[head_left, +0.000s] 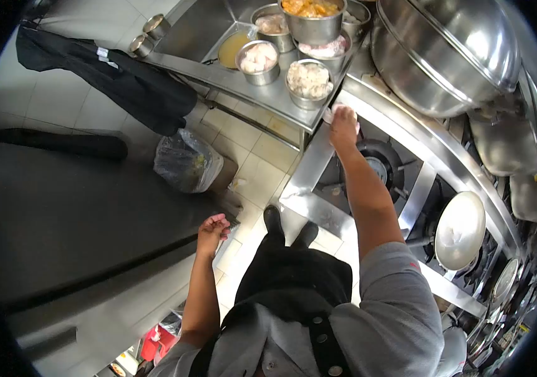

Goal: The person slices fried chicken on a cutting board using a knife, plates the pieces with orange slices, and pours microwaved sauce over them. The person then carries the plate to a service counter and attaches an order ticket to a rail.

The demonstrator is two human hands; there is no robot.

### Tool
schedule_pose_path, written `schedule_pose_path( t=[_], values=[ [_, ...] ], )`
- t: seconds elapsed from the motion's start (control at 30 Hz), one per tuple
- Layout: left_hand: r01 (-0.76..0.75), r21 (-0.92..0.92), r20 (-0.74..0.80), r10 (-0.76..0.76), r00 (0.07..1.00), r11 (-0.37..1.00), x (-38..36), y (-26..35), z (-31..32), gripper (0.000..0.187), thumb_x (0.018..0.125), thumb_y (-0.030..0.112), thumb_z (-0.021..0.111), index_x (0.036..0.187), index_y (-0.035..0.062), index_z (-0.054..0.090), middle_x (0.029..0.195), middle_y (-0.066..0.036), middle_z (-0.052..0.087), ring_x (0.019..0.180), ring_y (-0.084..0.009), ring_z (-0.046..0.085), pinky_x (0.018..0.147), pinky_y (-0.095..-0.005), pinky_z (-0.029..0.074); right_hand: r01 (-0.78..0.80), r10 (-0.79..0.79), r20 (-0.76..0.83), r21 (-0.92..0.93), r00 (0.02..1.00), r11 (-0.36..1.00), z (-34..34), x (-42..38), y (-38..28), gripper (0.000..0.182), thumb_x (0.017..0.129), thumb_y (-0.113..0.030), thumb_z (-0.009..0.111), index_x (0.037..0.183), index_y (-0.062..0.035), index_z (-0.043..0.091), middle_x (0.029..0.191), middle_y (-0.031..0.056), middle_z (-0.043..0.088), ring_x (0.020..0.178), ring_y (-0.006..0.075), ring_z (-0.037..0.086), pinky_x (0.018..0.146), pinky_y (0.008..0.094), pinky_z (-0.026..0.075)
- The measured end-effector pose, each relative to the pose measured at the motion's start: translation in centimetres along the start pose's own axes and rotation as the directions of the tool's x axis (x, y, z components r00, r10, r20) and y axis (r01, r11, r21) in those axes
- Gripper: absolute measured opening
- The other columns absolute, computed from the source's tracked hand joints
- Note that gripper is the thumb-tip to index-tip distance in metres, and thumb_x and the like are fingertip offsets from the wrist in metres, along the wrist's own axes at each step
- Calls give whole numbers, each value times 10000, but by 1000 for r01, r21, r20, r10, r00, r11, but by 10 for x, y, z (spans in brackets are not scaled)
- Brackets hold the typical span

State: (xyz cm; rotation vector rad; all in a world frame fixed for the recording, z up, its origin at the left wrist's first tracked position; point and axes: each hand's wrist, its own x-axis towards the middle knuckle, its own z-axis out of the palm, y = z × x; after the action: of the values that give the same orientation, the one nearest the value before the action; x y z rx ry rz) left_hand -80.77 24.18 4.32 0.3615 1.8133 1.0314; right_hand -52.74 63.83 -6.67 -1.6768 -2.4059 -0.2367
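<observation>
My right hand (344,125) is closed on a pale cloth (329,115) and rests on the steel edge of the stove (303,182), at its far left corner. Just beyond it, a steel bowl of pale chopped food (309,80) stands on the steel counter. My left hand (213,234) hangs over the floor beside the dark worktop, its fingers curled; whether anything lies within them is too small to tell.
More bowls of food (259,60) stand on the steel counter (218,78). Large steel bowls (444,50) are stacked at the upper right. A pan (460,231) sits on the right burner. A lined bin (187,162) stands on the floor near a dark worktop (80,213).
</observation>
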Motion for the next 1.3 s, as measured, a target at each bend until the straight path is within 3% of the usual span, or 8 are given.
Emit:
schedule_pose_path(
  t=[0.13, 0.27, 0.37, 0.5, 0.57, 0.73, 0.97, 1.3],
  values=[
    [66, 97, 40, -70, 997, 993, -23, -29, -4, 256, 934, 182, 583, 1152, 48, 588, 952, -49, 664, 739, -145, 638, 624, -276, 514, 159, -154, 39, -304, 987, 939, -13, -122, -81, 515, 865, -138, 465, 1335, 71, 445, 1382, 292, 434, 1286, 417, 412, 1075, 562, 294],
    [26, 236, 150, -63, 987, 971, -27, -45, -5, 278, 918, 185, 589, 1151, 34, 579, 961, -56, 662, 752, -145, 634, 638, -277, 506, -107, 45, 128, 531, 991, 841, -93, -247, -97, 459, 911, -118, 462, 1354, 5, 463, 1361, 211, 476, 1234, 347, 465, 1050, 494, 346],
    [-51, 302, 226, -20, 974, 952, -27, -48, 2, 276, 917, 161, 578, 1168, 44, 576, 963, -39, 658, 752, -136, 630, 645, -271, 504, -496, 459, 465, 866, 757, -59, -142, -317, -15, 368, 1038, -259, 366, 1134, 13, 594, 1101, 145, 626, 1042, 264, 571, 952, 365, 423],
    [-75, 301, 306, -22, 952, 951, -34, -64, 1, 270, 918, 133, 583, 1171, 40, 576, 959, -34, 657, 764, -127, 622, 655, -269, 500, -632, 673, -137, 249, 727, 734, -165, -431, 80, 379, 1044, -237, 307, 1061, 19, 586, 1001, 183, 612, 938, 328, 575, 872, 423, 436],
    [-57, 266, 319, -32, 947, 962, -51, -75, -1, 272, 897, 111, 617, 1138, -9, 576, 942, -55, 664, 763, -130, 620, 677, -270, 507, -671, 655, -229, 8, 720, 741, -133, -438, 79, 313, 934, -125, 453, 1166, 52, 564, 1087, 215, 590, 1048, 392, 548, 929, 432, 435],
    [-84, 313, 397, -50, 916, 946, -86, -103, -16, 262, 877, 90, 663, 1101, -24, 589, 884, -49, 644, 734, -113, 592, 683, -245, 494, -159, 421, -189, 731, 887, 663, -71, -297, -37, 339, 839, -95, 529, 1153, 21, 585, 1139, 219, 588, 1134, 388, 520, 982, 476, 400],
    [-77, 365, 307, -42, 951, 928, -106, -117, -59, 258, 881, 61, 639, 1114, -45, 603, 918, -54, 666, 802, -124, 617, 742, -251, 510, -391, 380, -125, -76, 916, 917, -54, -228, -76, 278, 860, -147, 497, 1070, -10, 616, 1026, 128, 585, 1016, 300, 535, 843, 421, 440],
    [-70, 463, 314, -90, 945, 884, -111, -131, -71, 254, 878, 19, 578, 1122, -51, 601, 951, -81, 678, 811, -145, 632, 713, -275, 532, -196, 187, 60, 229, 981, 954, -110, -311, -60, 356, 874, -115, 487, 1210, -63, 593, 1233, 135, 575, 1166, 319, 509, 981, 419, 392]
  ],
)
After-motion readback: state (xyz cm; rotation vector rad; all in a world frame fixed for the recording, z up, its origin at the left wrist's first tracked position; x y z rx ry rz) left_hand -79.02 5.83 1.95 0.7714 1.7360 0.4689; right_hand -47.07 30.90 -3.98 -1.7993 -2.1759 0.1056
